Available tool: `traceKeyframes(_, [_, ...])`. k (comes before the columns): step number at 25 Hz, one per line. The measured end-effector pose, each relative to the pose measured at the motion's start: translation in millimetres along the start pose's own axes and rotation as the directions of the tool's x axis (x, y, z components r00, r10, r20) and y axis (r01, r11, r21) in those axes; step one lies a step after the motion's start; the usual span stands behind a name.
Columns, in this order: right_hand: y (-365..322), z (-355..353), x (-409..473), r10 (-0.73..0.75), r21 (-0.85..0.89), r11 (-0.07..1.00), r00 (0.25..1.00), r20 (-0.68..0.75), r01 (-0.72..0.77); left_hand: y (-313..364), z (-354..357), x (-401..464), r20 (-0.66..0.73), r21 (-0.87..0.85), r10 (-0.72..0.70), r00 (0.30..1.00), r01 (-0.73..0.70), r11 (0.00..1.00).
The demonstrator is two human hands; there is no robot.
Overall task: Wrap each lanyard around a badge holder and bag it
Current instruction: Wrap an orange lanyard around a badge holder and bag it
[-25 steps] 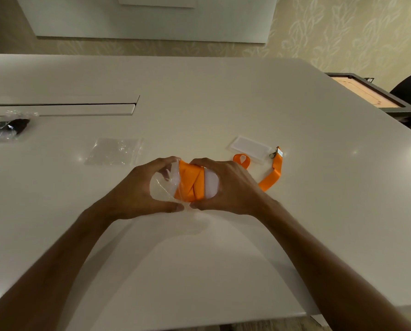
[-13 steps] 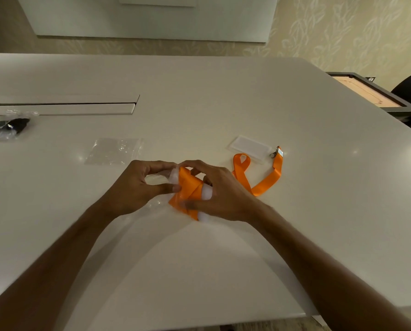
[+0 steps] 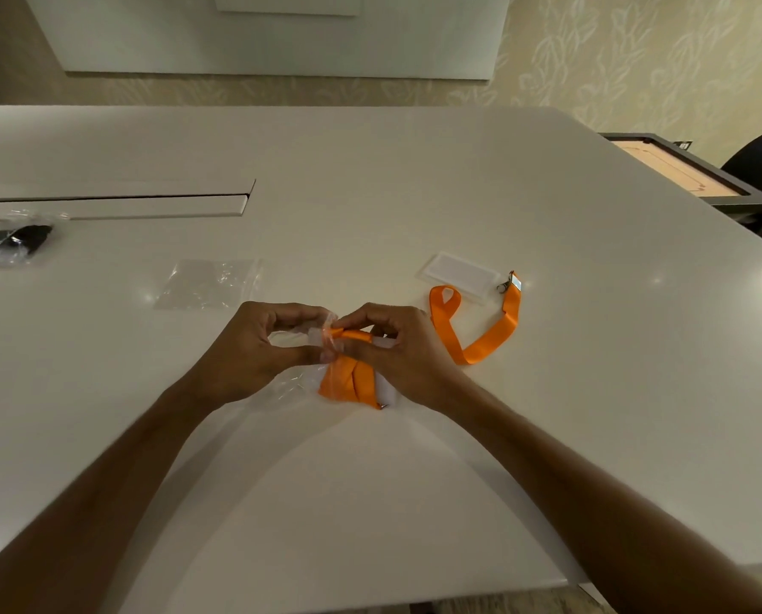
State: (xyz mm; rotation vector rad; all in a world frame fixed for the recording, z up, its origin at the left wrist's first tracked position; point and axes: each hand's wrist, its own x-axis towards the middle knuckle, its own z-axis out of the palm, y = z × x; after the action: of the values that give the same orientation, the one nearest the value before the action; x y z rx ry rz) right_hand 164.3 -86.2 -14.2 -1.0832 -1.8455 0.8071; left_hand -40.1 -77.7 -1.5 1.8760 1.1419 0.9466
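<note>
Near the front of the white worktop (image 3: pixel 414 192), the right hand (image 3: pixel 408 354) pinches a badge holder wrapped in an orange lanyard (image 3: pixel 353 378), its lower end resting on the surface. The left hand (image 3: pixel 255 352) grips the mouth of a clear bag (image 3: pixel 301 383) at the bundle's left side. Behind and to the right lie a loose orange lanyard (image 3: pixel 485 336) and a bare badge holder (image 3: pixel 458 274); another empty bag (image 3: pixel 210 283) lies left.

Orange-wrapped badge holder (image 3: pixel 352 378) entering clear bag (image 3: pixel 299 383)
</note>
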Motion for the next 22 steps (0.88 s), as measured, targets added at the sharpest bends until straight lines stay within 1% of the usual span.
traceKeyframes(3, [0.5, -0.8, 0.4, 0.023, 0.022, 0.999, 0.999, 0.031, -0.024, -2.0, 0.3, 0.4, 0.007, -0.020, -0.006, 1.000, 0.006, 1.000])
traceKeyframes(6, [1.5, -0.4, 1.4, 0.046, 0.029, 0.998, 0.999, 0.021, -0.046, 0.1, 2.7, 0.4, 0.009, -0.022, -0.005, 1.000, 0.005, 1.000])
traceKeyframes(10, [-1.4, 6.4, 0.8, 0.108, 0.108, 0.990, 0.986, -0.130, -0.094, 0.6, 4.2, 0.0, 0.019, -0.037, 0.010, 1.000, -0.009, 0.999])
traceKeyframes(12, [-1.6, 4.4, 2.7, 0.144, 0.173, 0.978, 0.975, -0.167, -0.115, -1.5, 2.5, 1.2, -0.006, -0.061, 0.009, 1.000, -0.009, 0.998])
traceKeyframes(15, [0.7, -5.1, 6.3, 0.163, 0.219, 0.967, 0.979, -0.125, -0.133, -3.0, 0.0, 4.0, -0.091, -0.112, -0.002, 0.996, -0.008, 0.994])
traceKeyframes(17, [3.2, -11.5, 7.6, 0.163, 0.198, 0.969, 0.985, -0.049, -0.150, -4.5, -1.4, 5.6, -0.136, -0.177, -0.014, 0.991, -0.010, 0.984])
traceKeyframes(19, [5.5, -14.4, 7.0, 0.144, 0.133, 0.981, 0.990, 0.010, -0.144, -5.8, -2.6, 6.1, -0.173, -0.244, -0.020, 0.985, -0.023, 0.969])
traceKeyframes(21, [4.9, -15.1, 6.1, 0.130, 0.091, 0.987, 0.991, 0.025, -0.132, -5.6, -4.1, 7.0, -0.198, -0.270, -0.031, 0.980, -0.024, 0.963])
traceKeyframes(22, [4.3, -14.8, 5.7, 0.118, 0.111, 0.987, 0.993, 0.026, -0.120, -4.4, -4.5, 6.9, -0.197, -0.250, -0.024, 0.980, -0.026, 0.968])
